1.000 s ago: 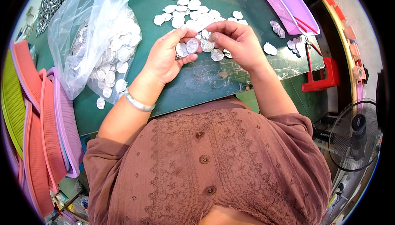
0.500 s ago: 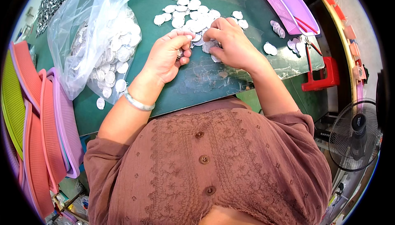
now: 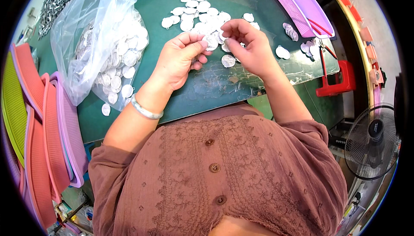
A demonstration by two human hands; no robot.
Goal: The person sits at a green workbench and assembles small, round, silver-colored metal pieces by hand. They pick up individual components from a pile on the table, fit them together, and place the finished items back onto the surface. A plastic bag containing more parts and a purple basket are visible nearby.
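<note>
A round silver medal pendant [image 3: 210, 42] is pinched between the thumb and fingers of my left hand [image 3: 179, 57], above the near edge of the pile. To its right, my right hand [image 3: 250, 48] has its thumb and fingers curled toward each other; what they hold, if anything, is hard to make out. Just under that hand another medal pendant [image 3: 228, 61] lies flat on the green table [image 3: 189, 95]. Beyond both hands spreads a loose pile of silver medal pendants [image 3: 203, 6], partly covered by my fingers.
At left stands a clear plastic bag [image 3: 92, 33] full of medals, beside stacked coloured baskets [image 3: 49, 136]. A purple basket [image 3: 297, 5], small groups of medals [image 3: 283, 52] and red-handled pliers [image 3: 323, 59] lie at right. A red clamp-like thing [image 3: 340, 80] sits at the table's edge.
My left hand has shifted slightly right, and the medal in its pinch now shows face up. My right hand has drawn slightly right, uncovering a medal on the table.
</note>
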